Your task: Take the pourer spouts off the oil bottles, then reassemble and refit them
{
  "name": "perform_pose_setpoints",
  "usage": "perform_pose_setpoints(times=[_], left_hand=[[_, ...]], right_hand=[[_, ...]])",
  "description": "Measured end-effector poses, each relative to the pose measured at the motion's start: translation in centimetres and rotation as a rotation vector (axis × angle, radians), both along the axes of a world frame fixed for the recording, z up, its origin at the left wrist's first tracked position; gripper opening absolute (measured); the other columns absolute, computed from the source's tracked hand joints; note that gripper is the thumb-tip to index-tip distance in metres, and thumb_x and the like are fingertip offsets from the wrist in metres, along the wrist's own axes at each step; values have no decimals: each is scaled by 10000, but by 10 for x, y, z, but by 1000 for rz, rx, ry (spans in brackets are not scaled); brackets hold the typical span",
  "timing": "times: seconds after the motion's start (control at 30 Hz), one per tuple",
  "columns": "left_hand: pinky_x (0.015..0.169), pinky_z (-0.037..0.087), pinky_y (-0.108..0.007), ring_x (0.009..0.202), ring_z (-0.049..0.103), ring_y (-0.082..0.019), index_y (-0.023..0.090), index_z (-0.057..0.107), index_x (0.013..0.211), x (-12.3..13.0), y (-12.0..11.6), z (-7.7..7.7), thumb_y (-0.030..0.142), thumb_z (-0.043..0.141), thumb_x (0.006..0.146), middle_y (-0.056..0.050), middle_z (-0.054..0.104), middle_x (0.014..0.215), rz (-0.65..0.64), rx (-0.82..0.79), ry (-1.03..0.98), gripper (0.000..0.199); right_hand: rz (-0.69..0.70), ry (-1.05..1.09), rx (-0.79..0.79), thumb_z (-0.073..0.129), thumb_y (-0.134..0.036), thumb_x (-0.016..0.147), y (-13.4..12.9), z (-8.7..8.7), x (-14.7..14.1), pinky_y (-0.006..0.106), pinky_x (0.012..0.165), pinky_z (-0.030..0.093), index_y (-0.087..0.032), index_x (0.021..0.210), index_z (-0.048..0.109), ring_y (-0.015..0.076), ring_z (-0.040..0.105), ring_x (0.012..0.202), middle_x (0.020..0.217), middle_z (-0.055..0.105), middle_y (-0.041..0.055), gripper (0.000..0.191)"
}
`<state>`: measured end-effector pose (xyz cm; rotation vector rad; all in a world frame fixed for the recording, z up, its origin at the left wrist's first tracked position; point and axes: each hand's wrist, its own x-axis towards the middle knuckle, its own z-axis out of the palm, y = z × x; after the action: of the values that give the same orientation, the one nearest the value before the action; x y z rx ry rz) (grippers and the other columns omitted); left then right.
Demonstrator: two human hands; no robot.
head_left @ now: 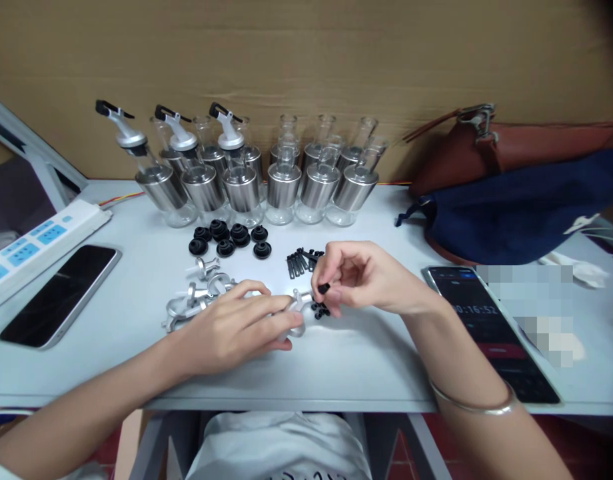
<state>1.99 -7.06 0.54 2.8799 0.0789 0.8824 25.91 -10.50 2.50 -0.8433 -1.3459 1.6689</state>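
My left hand (241,327) is closed around a silver pourer spout (299,328), partly hidden by its fingers, low over the table. My right hand (354,277) pinches a small black plastic piece (324,288) between thumb and fingers, just above and to the right of that spout. Below it lie several small black caps (319,312). Several black levers (299,263) lie in a row behind my right hand. More silver pourer spouts (191,300) are heaped left of my left hand, partly covered by it. Black ribbed stoppers (225,248) sit behind them.
Several glass bottles with metal sleeves (284,187) stand along the cardboard back; three on the left carry pourers (184,137). A power strip (41,240) and a phone (59,297) lie left. Right are a second phone (486,327), a blue cloth (511,213) and a brown bag (546,147).
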Motion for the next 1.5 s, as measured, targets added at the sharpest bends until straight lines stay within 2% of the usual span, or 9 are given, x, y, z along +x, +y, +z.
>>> perform_pose_setpoints(times=[0.17,0.5,0.7,0.87,1.0,1.17,1.33,1.43,1.5], left_hand=[[834,496,-293,918,635,-134,141,491,1120,0,1,0,207,443,990,-97,717,940,-24,-3,-5,154],[819,498,-294,872,627,-150,154,479,1129,0,0,1,218,416,993,-95,705,945,-32,-56,25,164],[830,499,-296,864,627,-152,156,471,1130,1,-2,4,208,408,991,-87,708,932,-88,-79,54,162],[819,495,-304,767,636,-135,154,512,1083,3,-3,6,246,415,995,-53,708,863,-104,-51,105,160],[847,486,-310,781,646,-122,160,493,1101,3,-2,7,188,443,981,-40,719,879,-141,-37,85,134],[861,487,-307,923,654,-129,157,446,1142,2,-1,8,190,431,987,-105,718,1030,-153,-13,78,159],[863,486,-306,880,666,-128,169,443,1145,2,-2,6,196,433,987,-96,726,1016,-144,-9,79,161],[866,486,-318,937,668,-146,182,398,1230,0,0,3,198,467,974,-117,705,1093,-125,-30,64,266],[843,500,-345,950,667,-176,204,339,1322,-3,4,1,314,474,974,-136,689,1126,-104,-77,21,390]], right_hand=[[38,35,-60,821,-163,674,3,-5,-2,134,464,468,-127,756,698,62,597,475,602,657,-12,152],[-1,68,-135,871,-182,608,2,-10,-9,149,455,496,-124,701,695,90,629,485,605,675,5,208],[189,130,-197,844,-154,650,1,-8,-7,148,482,510,-160,1006,735,66,600,493,643,671,-24,372],[294,97,-203,885,-185,597,1,-9,-6,157,551,508,-165,938,749,66,583,548,654,664,-23,367],[337,82,-159,898,-214,581,0,-8,-7,146,547,460,-150,931,742,56,534,556,641,638,-37,389],[341,119,-139,893,-198,591,-1,-8,-11,144,501,426,-141,831,722,48,504,511,592,606,-54,299],[322,119,-131,893,-258,599,-3,-10,-13,153,482,435,-131,815,690,48,498,489,594,593,-53,322],[304,123,-115,882,-277,624,-3,-10,-13,150,477,439,-130,823,675,50,505,496,613,612,-39,322],[245,134,-88,866,-305,653,-3,-10,-12,147,469,437,-131,835,663,50,512,497,637,623,-29,324]])
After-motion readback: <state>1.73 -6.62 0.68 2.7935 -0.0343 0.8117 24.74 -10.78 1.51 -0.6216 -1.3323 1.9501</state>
